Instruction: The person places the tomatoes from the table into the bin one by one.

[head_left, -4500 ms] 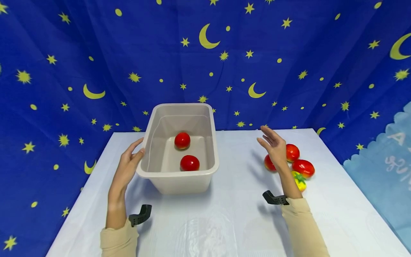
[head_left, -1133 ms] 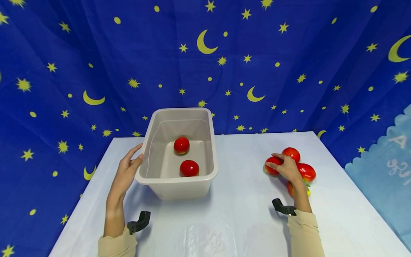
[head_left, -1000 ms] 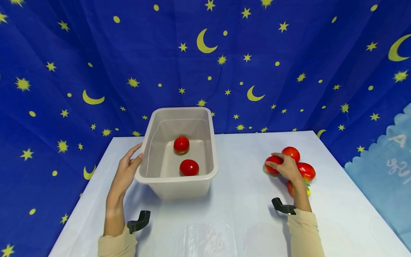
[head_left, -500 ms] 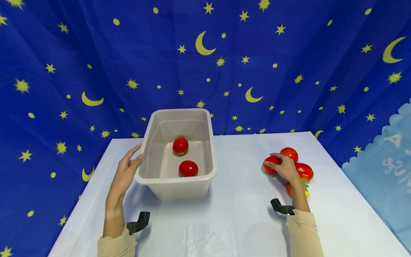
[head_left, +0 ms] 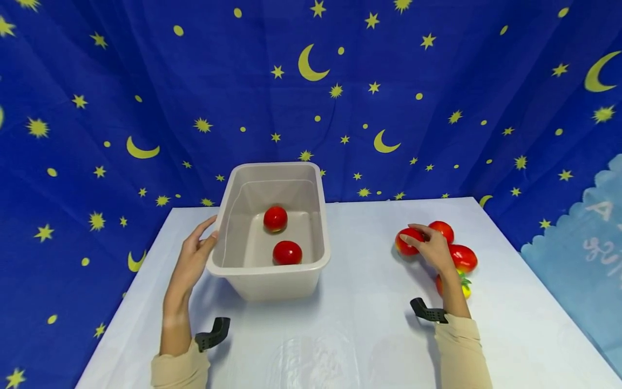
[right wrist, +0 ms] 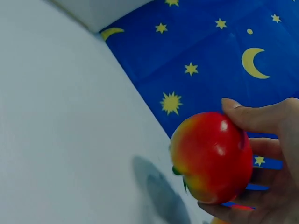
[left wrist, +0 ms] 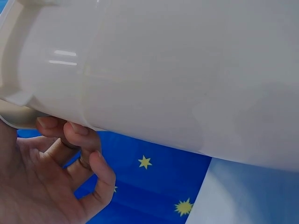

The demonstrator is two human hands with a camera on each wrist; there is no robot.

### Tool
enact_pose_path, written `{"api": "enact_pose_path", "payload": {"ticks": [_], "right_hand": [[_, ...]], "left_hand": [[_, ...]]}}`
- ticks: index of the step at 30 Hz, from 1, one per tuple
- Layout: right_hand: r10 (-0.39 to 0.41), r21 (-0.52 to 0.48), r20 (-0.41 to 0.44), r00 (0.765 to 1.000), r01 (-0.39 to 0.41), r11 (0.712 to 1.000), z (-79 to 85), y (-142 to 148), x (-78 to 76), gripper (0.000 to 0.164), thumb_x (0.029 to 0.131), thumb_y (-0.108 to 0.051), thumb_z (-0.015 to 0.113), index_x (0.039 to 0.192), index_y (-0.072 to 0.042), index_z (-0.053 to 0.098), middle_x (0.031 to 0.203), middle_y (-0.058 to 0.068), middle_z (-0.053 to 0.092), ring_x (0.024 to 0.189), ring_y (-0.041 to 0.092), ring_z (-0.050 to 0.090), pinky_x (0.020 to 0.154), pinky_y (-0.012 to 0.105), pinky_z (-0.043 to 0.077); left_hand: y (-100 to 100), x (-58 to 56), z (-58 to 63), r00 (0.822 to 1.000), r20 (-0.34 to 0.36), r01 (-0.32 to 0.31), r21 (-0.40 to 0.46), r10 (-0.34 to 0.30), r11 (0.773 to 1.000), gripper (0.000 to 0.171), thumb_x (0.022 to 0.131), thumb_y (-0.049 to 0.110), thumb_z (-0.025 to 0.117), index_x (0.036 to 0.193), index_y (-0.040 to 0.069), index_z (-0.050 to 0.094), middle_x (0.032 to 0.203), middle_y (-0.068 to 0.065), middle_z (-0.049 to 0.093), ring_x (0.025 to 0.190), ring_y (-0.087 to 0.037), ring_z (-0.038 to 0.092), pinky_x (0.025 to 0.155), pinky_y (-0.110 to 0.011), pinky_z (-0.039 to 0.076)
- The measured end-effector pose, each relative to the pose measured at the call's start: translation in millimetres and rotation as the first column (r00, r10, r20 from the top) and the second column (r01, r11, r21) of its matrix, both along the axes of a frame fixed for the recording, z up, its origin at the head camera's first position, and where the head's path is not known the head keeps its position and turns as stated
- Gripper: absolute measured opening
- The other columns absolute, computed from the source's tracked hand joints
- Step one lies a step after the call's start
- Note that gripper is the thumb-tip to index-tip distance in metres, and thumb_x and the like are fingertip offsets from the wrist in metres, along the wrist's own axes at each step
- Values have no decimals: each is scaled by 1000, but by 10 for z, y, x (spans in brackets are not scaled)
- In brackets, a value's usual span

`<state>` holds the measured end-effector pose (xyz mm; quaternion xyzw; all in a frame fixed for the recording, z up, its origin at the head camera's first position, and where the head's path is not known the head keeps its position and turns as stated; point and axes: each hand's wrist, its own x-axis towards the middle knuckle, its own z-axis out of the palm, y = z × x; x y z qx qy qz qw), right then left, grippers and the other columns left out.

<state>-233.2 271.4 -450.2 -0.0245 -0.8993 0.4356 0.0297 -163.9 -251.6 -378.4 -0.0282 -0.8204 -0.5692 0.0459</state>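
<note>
My right hand (head_left: 434, 249) grips a red tomato (head_left: 407, 242) with thumb and fingers. In the right wrist view that tomato (right wrist: 210, 156) shows a yellow blush and a bit of green calyx; its shadow falls apart from it, so it is just off the table. Two more red tomatoes (head_left: 286, 252) lie inside a light grey plastic tub (head_left: 269, 271). At the tub's left rim is my left hand (head_left: 191, 259), thumb against the edge. Its curled fingers (left wrist: 79, 133) sit under the rim in the left wrist view, where the thumb is largely hidden.
Beside and behind my right hand lie several other tomatoes (head_left: 463, 258), one turned with yellow underside and green calyx (head_left: 465, 286) showing, partly behind the wrist. A white table (head_left: 369, 324) carries everything. A blue curtain (head_left: 272, 81) with moons and stars hangs behind it.
My right hand came down onto the tomato at the left of the group, gripped it and has now raised it slightly. My left hand and the tub stay in place.
</note>
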Motion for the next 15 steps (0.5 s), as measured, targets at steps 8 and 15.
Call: {"api": "enact_pose_path", "payload": {"ticks": [8, 15], "right_hand": [[-62, -198, 8, 998, 62, 978, 31, -84, 0, 67, 91, -48, 65, 141, -6, 51, 143, 19, 50, 131, 36, 43, 109, 53, 34], [-105, -275, 54, 993, 116, 954, 71, -155, -24, 69, 89, -52, 65, 143, -10, 49, 144, 13, 50, 122, 26, 47, 92, 28, 44]], "left_hand": [[8, -9, 28, 1000, 0, -6, 8, 6, 1000, 53, 106, 29, 42, 153, 8, 30, 113, -24, 67, 80, -1, 65, 72, -25, 52], [-2, -9, 21, 1000, 1, 0, 11, 0, 1000, 53, 106, 28, 42, 153, 8, 29, 117, -26, 65, 81, 1, 65, 73, -24, 52]]}}
